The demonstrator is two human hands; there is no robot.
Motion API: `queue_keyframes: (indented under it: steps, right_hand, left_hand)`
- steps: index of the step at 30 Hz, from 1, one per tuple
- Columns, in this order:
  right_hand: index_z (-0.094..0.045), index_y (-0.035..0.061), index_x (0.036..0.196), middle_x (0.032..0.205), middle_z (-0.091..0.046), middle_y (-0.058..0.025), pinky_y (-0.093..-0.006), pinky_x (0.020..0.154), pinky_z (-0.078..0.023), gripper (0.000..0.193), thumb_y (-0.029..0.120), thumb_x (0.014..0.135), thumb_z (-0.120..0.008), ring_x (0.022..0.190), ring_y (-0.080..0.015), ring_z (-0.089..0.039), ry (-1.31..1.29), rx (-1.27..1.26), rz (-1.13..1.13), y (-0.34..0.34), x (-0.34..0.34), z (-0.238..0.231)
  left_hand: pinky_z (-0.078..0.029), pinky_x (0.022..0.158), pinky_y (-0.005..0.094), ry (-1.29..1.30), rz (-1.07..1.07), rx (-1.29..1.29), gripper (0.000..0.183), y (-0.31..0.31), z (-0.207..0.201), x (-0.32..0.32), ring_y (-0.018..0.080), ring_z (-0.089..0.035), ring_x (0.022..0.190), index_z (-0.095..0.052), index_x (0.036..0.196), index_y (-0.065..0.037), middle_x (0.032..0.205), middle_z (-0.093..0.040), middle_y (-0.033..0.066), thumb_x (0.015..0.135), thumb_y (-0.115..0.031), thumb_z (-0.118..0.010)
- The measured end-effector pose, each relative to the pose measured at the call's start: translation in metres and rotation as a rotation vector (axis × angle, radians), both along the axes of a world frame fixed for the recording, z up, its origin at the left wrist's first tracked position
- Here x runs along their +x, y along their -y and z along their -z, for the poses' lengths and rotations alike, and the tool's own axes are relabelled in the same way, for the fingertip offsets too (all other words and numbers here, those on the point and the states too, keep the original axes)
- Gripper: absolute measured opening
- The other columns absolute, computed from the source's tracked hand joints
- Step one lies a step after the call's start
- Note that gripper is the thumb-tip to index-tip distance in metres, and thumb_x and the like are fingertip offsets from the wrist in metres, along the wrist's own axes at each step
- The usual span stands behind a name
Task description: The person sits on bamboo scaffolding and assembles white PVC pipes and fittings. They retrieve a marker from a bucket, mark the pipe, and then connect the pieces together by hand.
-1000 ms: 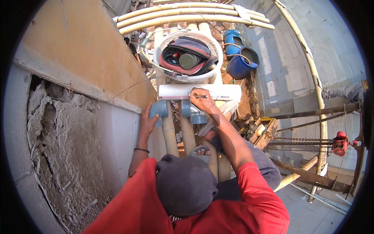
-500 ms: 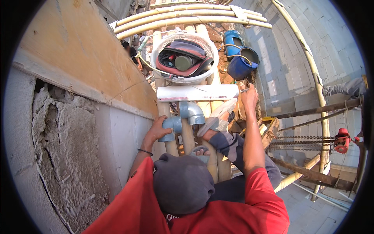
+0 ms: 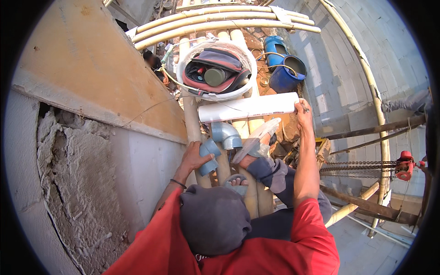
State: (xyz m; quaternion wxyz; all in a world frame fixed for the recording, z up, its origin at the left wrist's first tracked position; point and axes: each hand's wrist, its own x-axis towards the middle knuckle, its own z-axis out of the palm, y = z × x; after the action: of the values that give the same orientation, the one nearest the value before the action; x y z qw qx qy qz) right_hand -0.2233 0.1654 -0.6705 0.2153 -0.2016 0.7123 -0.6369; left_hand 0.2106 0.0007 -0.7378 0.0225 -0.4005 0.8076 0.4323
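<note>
Currently, two hands at work over a row of bamboo poles (image 3: 190, 114); directions as on a clock face, twelve at the top of the view.

Right grip (image 3: 304, 114): closed on the right-hand end of a white pipe (image 3: 247, 107). From this grip the pipe runs off toward nine o'clock, dipping a little at its far end. It lies crosswise over the poles; whether that far end rests on them, cannot tell. A small dark object (image 3: 306, 110) shows at the fingers of the same grip, too small to name.

Left grip (image 3: 193, 156): clamped on a blue-grey fitting (image 3: 210, 149), which sits at three o'clock from the palm, thumb across its face. Pipe, from this grip: up toward two o'clock, apart from it.

Blue-grey elbow (image 3: 225, 135): at two o'clock from the left grip, just beside the held fitting and close under the pipe's left half. Contact with either, cannot tell. Neither grip is on it.

Around them: white bucket (image 3: 217, 96) at eleven o'clock from the pipe, a dark bag with red trim (image 3: 220, 59) lying open inside it. Two blue drums (image 3: 288, 85), also at eleven from the right grip. A sandalled foot (image 3: 238, 182) at four o'clock from the left grip. Red chain hoist (image 3: 404, 166), well apart, four o'clock from the right grip.
</note>
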Motion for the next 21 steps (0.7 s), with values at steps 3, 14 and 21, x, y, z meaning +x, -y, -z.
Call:
queue_keyframes:
  steps: [3, 14, 21]
  right_hand:
    - [-0.062, 0.0011, 0.096, 0.086, -0.061, -0.0019, -0.0276, 0.075, -0.044, 0.015, 0.015, 0.090, -0.063, 0.079, -0.0119, -0.055, -0.140, 0.021, 0.069, -0.049, -0.042, -0.030]
    - [-0.061, -0.0061, 0.105, 0.092, -0.065, -0.0110, -0.0324, 0.069, -0.052, 0.022, 0.014, 0.098, -0.057, 0.079, -0.0171, -0.062, -0.334, 0.268, 0.584, -0.161, -0.133, -0.089]
    - [-0.070, -0.0011, 0.109, 0.109, -0.070, -0.0214, -0.0408, 0.089, -0.053, 0.028, 0.014, 0.087, -0.061, 0.102, -0.0320, -0.068, -0.061, 0.733, 0.689, -0.029, -0.114, 0.070]
  left_hand:
    - [-0.044, 0.096, 0.0465, 0.049, 0.046, -0.063, 0.081, -0.005, -0.011, -0.014, 0.0364, -0.053, 0.116, -0.050, 0.131, -0.002, 0.124, -0.052, 0.0180, 0.071, -0.051, -0.076]
    - [-0.039, 0.100, 0.0489, -0.117, 0.032, -0.308, 0.089, -0.022, 0.004, -0.035, 0.0363, -0.047, 0.126, -0.036, 0.145, -0.004, 0.141, -0.044, 0.0179, 0.072, -0.040, -0.072]
    - [-0.043, 0.102, 0.0480, -0.136, 0.191, -0.264, 0.100, -0.010, -0.008, -0.047, 0.0414, -0.049, 0.124, -0.027, 0.150, -0.001, 0.145, -0.039, 0.0241, 0.069, -0.032, -0.077]
